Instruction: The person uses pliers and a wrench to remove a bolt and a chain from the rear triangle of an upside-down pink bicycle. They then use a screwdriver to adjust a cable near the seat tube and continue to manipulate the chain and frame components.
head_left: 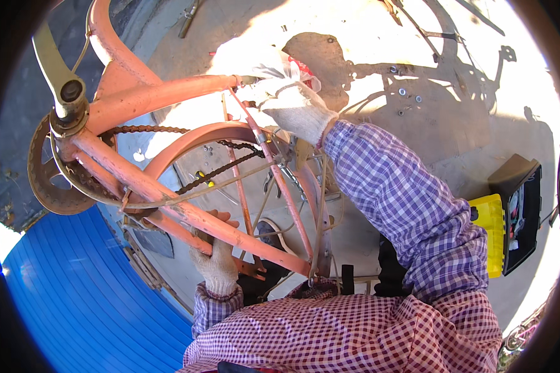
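A salmon-pink bicycle frame (199, 214) is tipped over in front of me, its crank arm (55, 65), chainring (59, 180) and rusty chain (221, 169) at the left. My left hand (216, 264), in a knitted work glove with bare fingertips, grips a lower frame tube near my body; the tube hides part of the fingers. My right hand (297, 110), gloved too, is bent at the open end of the seat tube (168, 92). Its fingers are closed there, but glare hides what they hold. Right behind it shows a clear plastic bag (305, 71) with red in it.
A yellow and black toolbox (488, 233) stands open at the right. Yellow-handled tools (204, 178) lie under the frame. Several nuts or washers (402, 92) are scattered on the sunlit floor beyond. Blue corrugated sheeting (99, 298) rises at the lower left.
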